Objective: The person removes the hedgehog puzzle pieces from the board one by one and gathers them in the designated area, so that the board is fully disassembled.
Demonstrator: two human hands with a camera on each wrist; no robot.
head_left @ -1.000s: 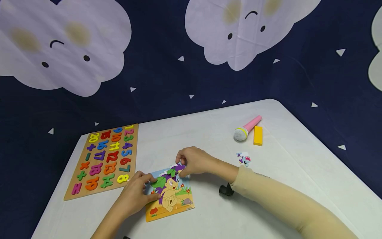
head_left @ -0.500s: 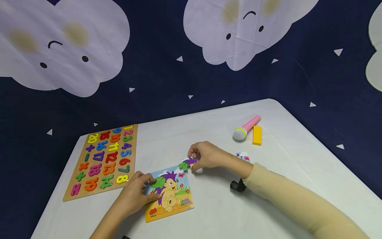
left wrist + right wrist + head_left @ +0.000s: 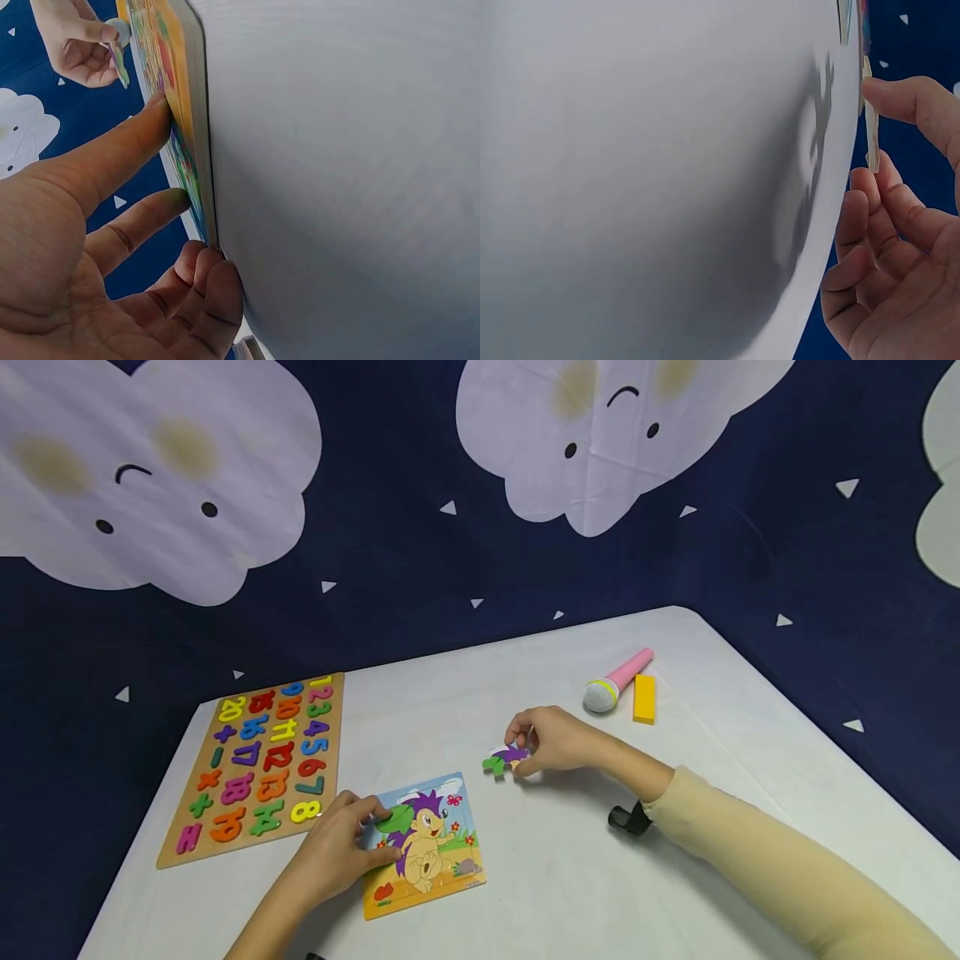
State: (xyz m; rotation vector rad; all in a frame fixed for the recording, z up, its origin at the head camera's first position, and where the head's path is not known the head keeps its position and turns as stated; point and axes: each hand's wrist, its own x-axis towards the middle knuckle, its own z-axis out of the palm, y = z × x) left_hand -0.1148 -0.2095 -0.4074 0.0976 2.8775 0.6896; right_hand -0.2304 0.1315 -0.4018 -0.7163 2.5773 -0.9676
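Note:
A square hedgehog jigsaw puzzle (image 3: 438,860) lies on the white table. My left hand (image 3: 333,847) rests at its left side, with the thumb (image 3: 124,146) and forefinger on the picture face and the other fingers bent against the board's edge. Right of the board, my right hand (image 3: 562,742) pinches a puzzle piece (image 3: 495,765) in purple and green between thumb and fingers. In the right wrist view that piece (image 3: 872,127) shows edge-on, above the hand's shadow. A green leaf area (image 3: 397,818) of the picture is partly covered by my left fingers.
A wooden number board (image 3: 251,768) lies at the left. Toward the back right are a pink toy microphone (image 3: 618,681) and a yellow block (image 3: 644,699). A black wrist mount (image 3: 630,818) hangs below my right wrist. A dark blue cloud-patterned cloth (image 3: 390,510) stands behind the table.
My right hand has lifted the purple and green piece off the puzzle and carried it to the right. The loose butterfly piece is now hidden behind the right arm. My left hand stays put.

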